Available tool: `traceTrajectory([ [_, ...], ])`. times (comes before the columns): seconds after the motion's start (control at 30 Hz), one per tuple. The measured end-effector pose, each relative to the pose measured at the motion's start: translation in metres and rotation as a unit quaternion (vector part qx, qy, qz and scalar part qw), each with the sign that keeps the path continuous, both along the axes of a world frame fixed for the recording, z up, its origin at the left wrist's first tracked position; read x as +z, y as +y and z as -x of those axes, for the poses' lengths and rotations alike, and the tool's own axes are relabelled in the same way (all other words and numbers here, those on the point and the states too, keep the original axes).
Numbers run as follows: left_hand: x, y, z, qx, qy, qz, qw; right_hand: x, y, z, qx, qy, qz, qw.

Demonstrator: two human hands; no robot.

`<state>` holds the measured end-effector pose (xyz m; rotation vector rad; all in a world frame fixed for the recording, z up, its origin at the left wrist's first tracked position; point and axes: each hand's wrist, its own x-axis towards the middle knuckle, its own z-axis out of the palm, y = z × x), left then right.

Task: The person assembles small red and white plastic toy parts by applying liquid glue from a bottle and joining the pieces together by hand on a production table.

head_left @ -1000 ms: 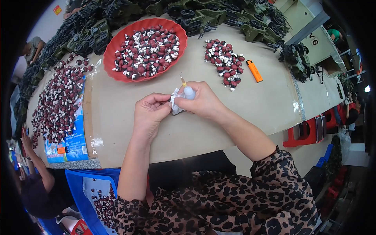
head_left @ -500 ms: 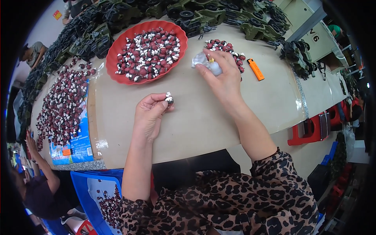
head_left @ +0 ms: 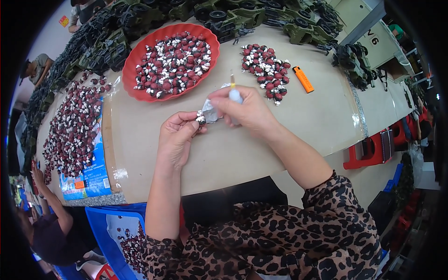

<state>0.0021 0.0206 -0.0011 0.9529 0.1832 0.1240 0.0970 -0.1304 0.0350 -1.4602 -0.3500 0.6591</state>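
Two hands are being held together over bare table (head_left: 298, 126) below the red tray (head_left: 140, 88): the left hand (head_left: 176, 140) is pinching a small piece (head_left: 201, 120), the right hand (head_left: 245, 109), brought back from the pile (head_left: 266, 70), is gripping a glue tube (head_left: 234, 94).

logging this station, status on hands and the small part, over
Left hand pinching a small dark-and-silver part. Right hand holding a small glue tube and crinkled wrapper against it. Nothing between the hands; red tray beyond.
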Motion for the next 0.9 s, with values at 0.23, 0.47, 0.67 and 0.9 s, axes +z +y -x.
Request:
traceTrajectory([
  [0.23, -0.002, 0.002, 0.001, -0.026, -0.006, -0.017, 0.999, -0.009, 0.01, 0.009, 0.09, 0.035, -0.003, 0.995],
  [0.47, 0.001, 0.0, 0.0, -0.029, 0.007, -0.018, 0.999, -0.013, 0.009, 0.007, 0.091, 0.036, -0.02, 0.995],
  [0.67, -0.001, 0.002, 0.001, -0.031, 0.006, -0.017, 0.999, -0.011, 0.009, 0.008, 0.095, 0.042, -0.016, 0.994],
  [0.9, -0.001, 0.003, 0.0, -0.03, -0.002, -0.02, 0.999, -0.015, 0.011, 0.011, 0.091, 0.022, -0.036, 0.995],
])
